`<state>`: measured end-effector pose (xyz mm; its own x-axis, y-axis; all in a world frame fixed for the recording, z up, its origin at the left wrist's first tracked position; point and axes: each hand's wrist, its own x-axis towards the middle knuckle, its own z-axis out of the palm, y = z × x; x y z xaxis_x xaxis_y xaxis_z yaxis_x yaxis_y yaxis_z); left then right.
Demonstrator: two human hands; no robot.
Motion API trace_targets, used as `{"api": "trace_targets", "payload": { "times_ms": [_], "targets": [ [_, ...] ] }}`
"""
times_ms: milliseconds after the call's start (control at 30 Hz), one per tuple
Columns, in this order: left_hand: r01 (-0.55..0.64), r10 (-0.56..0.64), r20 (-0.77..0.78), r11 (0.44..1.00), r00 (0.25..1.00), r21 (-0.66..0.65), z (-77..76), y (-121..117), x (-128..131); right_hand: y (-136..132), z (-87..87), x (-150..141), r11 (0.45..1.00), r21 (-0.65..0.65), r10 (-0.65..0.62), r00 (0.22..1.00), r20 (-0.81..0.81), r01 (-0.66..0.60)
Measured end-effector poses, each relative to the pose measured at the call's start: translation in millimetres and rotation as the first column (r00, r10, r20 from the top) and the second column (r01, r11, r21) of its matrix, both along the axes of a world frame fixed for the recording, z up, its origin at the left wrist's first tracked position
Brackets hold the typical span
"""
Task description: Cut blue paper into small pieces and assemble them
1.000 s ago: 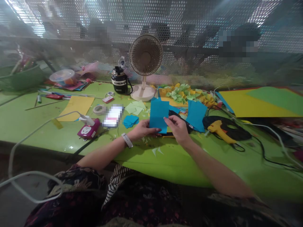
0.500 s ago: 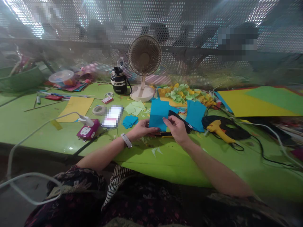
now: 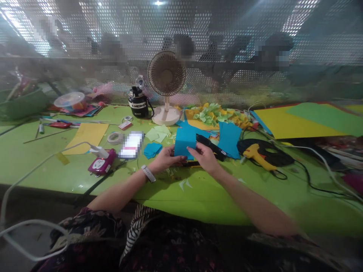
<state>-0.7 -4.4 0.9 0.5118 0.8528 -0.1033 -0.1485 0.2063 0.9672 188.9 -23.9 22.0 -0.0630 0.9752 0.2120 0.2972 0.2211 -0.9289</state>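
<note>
A blue sheet of paper [image 3: 185,141] is held up between my two hands above the table's front part. My left hand [image 3: 168,158] grips its lower left side, fingers partly behind it. At the lower right corner, my right hand [image 3: 204,156] pinches the sheet with the thumb in front. Small cut blue pieces [image 3: 152,150] lie left of my left hand. Pale green paper squares [image 3: 159,133] are just behind them. Larger blue strips [image 3: 229,139] rest right of my right hand, beside a black tool [image 3: 211,146] whose kind I cannot make out.
A yellow glue gun [image 3: 261,158] lies on the right with its cable. Behind stand a fan [image 3: 166,115], a black bottle [image 3: 138,104] and a heap of green and yellow paper pieces [image 3: 214,114]. A phone [image 3: 131,144] and a purple socket adapter [image 3: 101,162] are on the left.
The camera view has shifted slightly. The top of the blue sheet looks lower and bent over, while both hands keep hold of it.
</note>
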Motion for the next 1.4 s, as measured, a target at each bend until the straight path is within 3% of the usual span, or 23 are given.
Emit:
{"api": "trace_targets", "payload": {
  "times_ms": [400,1133,1267,1400],
  "targets": [
    [0.102,-0.101,-0.014,0.993,0.995,0.053,-3.1,0.9,-0.4,3.0,-4.7,0.5,0.998,0.012,-0.056,0.996,-0.069,0.056],
    [0.078,-0.077,0.023,0.996,0.997,-0.031,1.4,-2.0,2.0,-2.6,7.2,-0.6,0.997,0.017,-0.074,0.996,-0.049,0.075],
    [0.045,-0.043,0.032,0.998,0.999,-0.041,1.5,-0.7,0.8,-0.1,3.2,2.7,1.0,-0.003,-0.023,1.0,0.018,0.023],
    [-0.023,0.025,0.075,0.999,0.997,-0.035,2.2,1.4,-0.2,2.2,-4.6,4.0,0.99,-0.121,0.088,0.987,0.138,-0.071]
  ]
}}
